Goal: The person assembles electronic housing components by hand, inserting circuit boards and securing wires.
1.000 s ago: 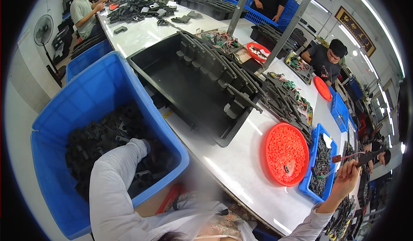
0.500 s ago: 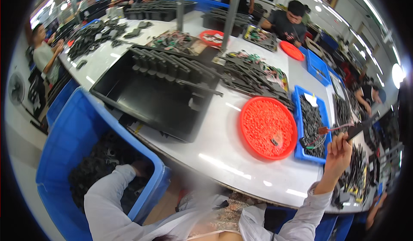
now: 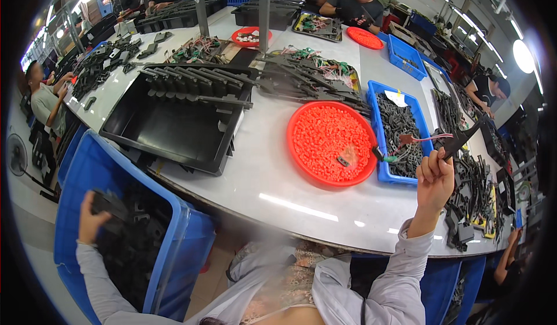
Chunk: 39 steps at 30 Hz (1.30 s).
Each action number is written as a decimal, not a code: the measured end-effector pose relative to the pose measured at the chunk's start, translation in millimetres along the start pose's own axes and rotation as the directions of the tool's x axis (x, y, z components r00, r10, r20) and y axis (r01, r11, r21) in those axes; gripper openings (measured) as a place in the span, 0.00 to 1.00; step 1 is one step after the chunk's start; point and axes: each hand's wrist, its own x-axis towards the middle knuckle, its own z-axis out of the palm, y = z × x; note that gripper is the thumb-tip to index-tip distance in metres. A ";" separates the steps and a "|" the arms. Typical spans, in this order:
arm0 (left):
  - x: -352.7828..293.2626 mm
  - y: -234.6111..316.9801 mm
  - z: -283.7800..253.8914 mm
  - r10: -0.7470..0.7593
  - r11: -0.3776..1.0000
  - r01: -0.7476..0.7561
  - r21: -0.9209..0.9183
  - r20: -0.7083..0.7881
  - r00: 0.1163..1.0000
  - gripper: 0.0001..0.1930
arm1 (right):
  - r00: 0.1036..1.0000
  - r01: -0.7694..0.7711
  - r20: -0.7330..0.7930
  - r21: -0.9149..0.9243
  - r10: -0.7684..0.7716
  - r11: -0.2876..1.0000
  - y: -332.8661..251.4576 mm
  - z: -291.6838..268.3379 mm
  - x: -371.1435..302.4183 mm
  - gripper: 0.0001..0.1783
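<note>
At the left, inside the deep blue bin, my left hand is closed round a black plastic part. Under it lies a heap of similar black parts. Over the right of the table, my raised right hand grips a long black plastic piece by its lower end. Thin wires run from that piece to a small reddish-brown board, which dangles left of the hand. Lower on the wires, a green and black bit hangs in front of the blue tray.
A red basin of small red pieces stands mid-table. Beside it is a blue tray of black parts. A large black crate holds a row of long black pieces. Metal posts rise behind. Several people work around the table.
My left hand has come up from the heap at the bin's right side to its left side, with a black plastic part in it. My right hand still holds the wired piece; the view has shifted.
</note>
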 end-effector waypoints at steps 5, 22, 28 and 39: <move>16.9 116.0 59.2 0.254 0.916 -0.252 -0.311 -0.034 0.967 0.32 | 0.999 -0.034 0.023 0.008 0.033 0.999 5.3 -7.8 -4.7 0.04; 108.8 163.3 337.0 0.094 0.982 -0.171 0.077 0.589 0.803 0.29 | 0.990 -0.136 0.045 0.021 0.135 0.990 15.0 -29.2 -30.8 0.14; 116.7 159.8 341.0 0.253 0.812 -0.447 0.375 0.465 0.849 0.18 | 0.986 -0.161 0.044 0.040 0.159 0.986 28.8 -28.7 -31.8 0.14; 103.3 220.3 327.6 0.581 0.582 -0.644 0.497 0.300 0.757 0.09 | 0.963 -0.271 0.015 0.025 0.271 0.962 31.5 -24.4 -40.6 0.15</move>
